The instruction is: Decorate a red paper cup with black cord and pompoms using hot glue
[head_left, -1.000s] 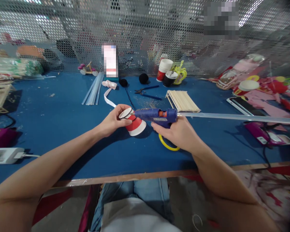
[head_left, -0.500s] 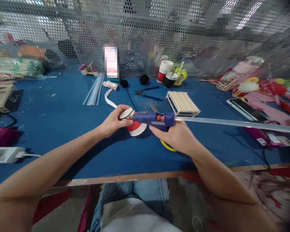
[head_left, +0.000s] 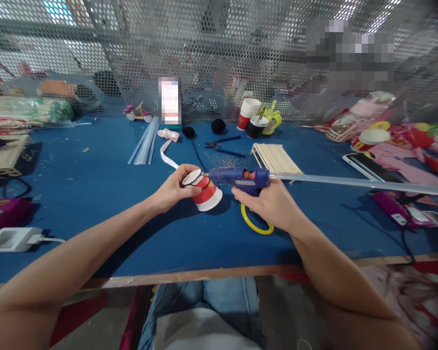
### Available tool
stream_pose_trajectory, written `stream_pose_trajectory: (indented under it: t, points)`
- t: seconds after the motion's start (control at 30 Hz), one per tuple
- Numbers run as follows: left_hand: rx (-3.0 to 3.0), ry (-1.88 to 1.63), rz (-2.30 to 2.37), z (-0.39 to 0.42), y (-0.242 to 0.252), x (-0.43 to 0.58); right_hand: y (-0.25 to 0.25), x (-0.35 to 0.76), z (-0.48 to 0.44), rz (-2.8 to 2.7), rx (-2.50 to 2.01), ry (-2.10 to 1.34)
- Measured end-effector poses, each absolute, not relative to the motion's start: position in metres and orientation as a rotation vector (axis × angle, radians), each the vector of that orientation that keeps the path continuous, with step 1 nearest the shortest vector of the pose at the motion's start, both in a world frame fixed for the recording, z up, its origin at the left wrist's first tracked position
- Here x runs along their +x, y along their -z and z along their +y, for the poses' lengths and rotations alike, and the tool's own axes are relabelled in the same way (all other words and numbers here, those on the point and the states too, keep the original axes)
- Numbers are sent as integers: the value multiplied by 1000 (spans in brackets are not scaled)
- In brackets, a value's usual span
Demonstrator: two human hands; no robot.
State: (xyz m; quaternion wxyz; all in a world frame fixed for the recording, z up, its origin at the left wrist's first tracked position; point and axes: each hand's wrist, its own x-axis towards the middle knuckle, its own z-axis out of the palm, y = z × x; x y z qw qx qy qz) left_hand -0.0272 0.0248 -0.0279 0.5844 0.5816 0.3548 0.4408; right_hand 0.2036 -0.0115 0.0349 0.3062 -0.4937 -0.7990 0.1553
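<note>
My left hand (head_left: 177, 189) is closed around a red and white paper cup (head_left: 206, 192), tilted with its wide rim toward the lower right. Black cord (head_left: 204, 183) runs around the cup near its base. In my right hand (head_left: 273, 201) is a blue hot glue gun (head_left: 237, 177), its nozzle pointing left at the upper edge of the cup; whether it touches cannot be made out. A long clear glue stick (head_left: 350, 182) sticks out of the gun's back. Beneath my right hand shows the yellow handle of scissors (head_left: 255, 226). White ribbon (head_left: 168, 156) trails behind my left hand.
Blue pliers (head_left: 224, 146), black yarn balls (head_left: 218, 126) and loose glue sticks (head_left: 144, 143) lie beyond my hands. A wooden stick rack (head_left: 279, 158) stands behind the gun. Stacked cups (head_left: 248, 109) are at the back, by the mesh screen (head_left: 204, 58). A phone (head_left: 375, 167) lies right.
The glue gun has drawn slightly right, off the front of the cup, so more of the red side and black cord shows. The view has shifted a little.
</note>
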Motion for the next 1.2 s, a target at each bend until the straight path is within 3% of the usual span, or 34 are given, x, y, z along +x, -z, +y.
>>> stream_pose_trajectory:
  t: [0.17,0.43,0.57,0.7,1.0,1.2]
  points:
    - [1350,-1026,832,24,28,-28,-30,204,-7,-2107,-1347,-380]
    - [1324,-1046,827,24,27,-26,-39,212,3,-1864,-1463,-636]
    - [1362,-1057,840,25,27,-27,-43,238,33,-1671,-1557,-340]
    - [1430,-1051,858,26,26,-30,-42,269,71,-1629,-1981,-30]
    - [1593,-962,921,24,18,-31,-17,300,103,-1575,-2370,52]
    - [1685,-934,908,24,15,-33,-21,287,89,-1562,-2264,317]
